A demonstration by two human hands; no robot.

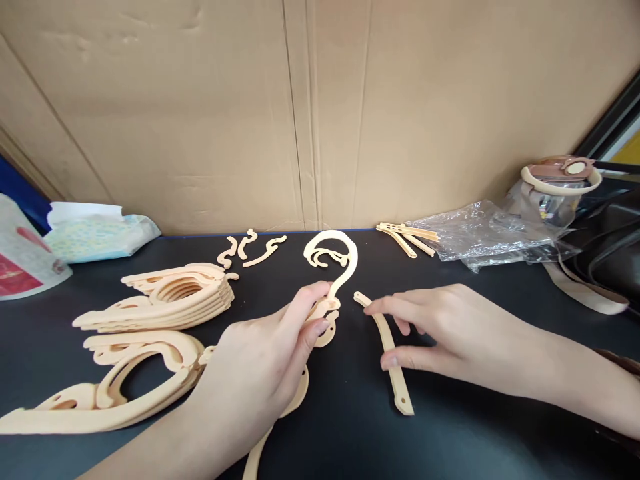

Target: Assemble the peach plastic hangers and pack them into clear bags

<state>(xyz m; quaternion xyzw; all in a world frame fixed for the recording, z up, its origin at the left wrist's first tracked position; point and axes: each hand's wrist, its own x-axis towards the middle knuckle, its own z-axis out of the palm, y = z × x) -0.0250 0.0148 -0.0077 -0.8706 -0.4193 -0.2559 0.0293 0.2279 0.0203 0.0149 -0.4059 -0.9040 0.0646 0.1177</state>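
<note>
My left hand (270,360) is closed around the neck of a cream plastic folding hanger, whose hook (353,257) curves up and away from me. Its arm (260,453) extends below my wrist, partly hidden. To the right lies a loose, slightly curved hanger arm (387,333) with a small hole at each end. My right hand (430,327) takes this strip by its edges, index finger near the upper end and thumb at the middle. Small hook-shaped pieces (325,257) show inside the curve of the held hook.
Folded hangers lie in a stack (175,307) and a nearer pile (145,407) at left. Small curved parts (265,252) sit behind them. Straight strips (410,237), clear plastic bags (485,233) and a bottle (555,193) are back right; tissues (100,233) are back left, against cardboard (200,120).
</note>
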